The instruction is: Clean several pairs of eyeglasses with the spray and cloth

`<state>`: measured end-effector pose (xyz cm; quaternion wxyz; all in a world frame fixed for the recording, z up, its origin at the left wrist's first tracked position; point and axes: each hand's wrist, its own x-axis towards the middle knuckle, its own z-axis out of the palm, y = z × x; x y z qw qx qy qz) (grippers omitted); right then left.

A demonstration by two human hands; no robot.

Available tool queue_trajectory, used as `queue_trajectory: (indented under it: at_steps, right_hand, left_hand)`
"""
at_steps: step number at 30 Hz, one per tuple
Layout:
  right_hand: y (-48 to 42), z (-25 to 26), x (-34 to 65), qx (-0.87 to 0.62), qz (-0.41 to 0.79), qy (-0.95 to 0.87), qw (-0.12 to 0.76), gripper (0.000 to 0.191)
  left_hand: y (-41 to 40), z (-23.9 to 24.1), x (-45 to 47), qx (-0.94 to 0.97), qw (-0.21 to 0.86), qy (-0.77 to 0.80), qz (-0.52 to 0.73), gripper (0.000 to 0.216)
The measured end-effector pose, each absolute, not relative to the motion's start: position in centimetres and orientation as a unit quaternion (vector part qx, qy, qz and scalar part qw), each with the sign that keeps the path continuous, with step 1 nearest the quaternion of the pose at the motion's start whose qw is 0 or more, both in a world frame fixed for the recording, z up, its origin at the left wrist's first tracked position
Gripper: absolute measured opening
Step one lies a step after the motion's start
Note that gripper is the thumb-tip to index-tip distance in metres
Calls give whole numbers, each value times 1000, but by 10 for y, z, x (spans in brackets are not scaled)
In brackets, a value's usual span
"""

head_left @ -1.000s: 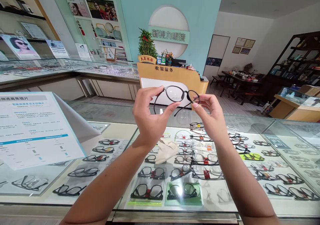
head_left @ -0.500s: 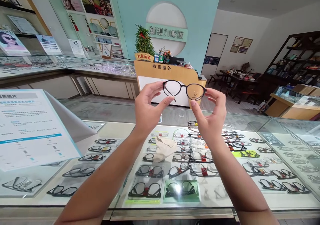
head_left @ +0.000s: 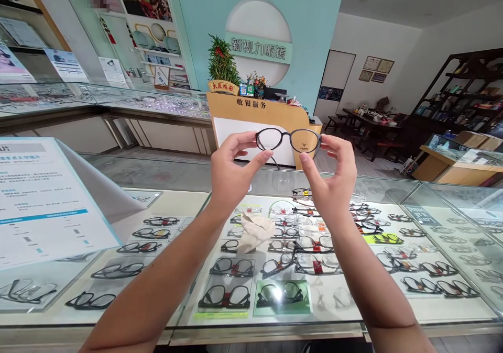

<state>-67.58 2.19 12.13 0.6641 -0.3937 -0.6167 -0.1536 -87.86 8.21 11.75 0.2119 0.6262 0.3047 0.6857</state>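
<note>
I hold a pair of black round-framed glasses [head_left: 288,139] up at chest height over a glass display counter [head_left: 275,185]. My left hand [head_left: 231,172] pinches the left rim between thumb and fingers. My right hand [head_left: 332,177] pinches the right rim the same way. The lenses face me squarely and the temples point away, folded partly behind. A crumpled beige cloth [head_left: 253,230] lies on the counter glass below my left wrist.
Under the glass lie several rows of glasses [head_left: 236,266] on trays. A tilted printed sign [head_left: 43,206] stands at the left. Beyond are a wooden cashier desk [head_left: 255,117] with a plant [head_left: 221,62], more display cases, and dark shelving [head_left: 463,96] at the right.
The glasses turned from a tilted, side-on pose to face me level. Both hands shifted apart onto the two rims, and the view drifted slightly down and left.
</note>
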Motion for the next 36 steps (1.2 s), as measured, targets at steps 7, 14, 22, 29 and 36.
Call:
queue_trajectory:
  at_steps: [7, 14, 22, 29, 36]
  right_hand:
    - [21, 122, -674, -386, -177, -620, 660, 35]
    - [18, 123, -673, -388, -200, -620, 652, 33]
    - [19, 123, -674, -394, -150, -621, 661, 36]
    - [25, 120, -675, -432, -28, -609, 665, 37]
    - [28, 117, -677, -436, -26, -605, 666, 37]
  left_hand:
    - [78, 119, -878, 626, 198, 307, 689, 40]
    - [80, 118, -878, 629, 191, 313, 686, 40]
    - [79, 116, -877, 628, 100, 287, 716, 42]
    - [69, 119, -879, 635, -35, 281, 719, 40]
    - [73, 118, -880, 634, -2, 294, 716, 40]
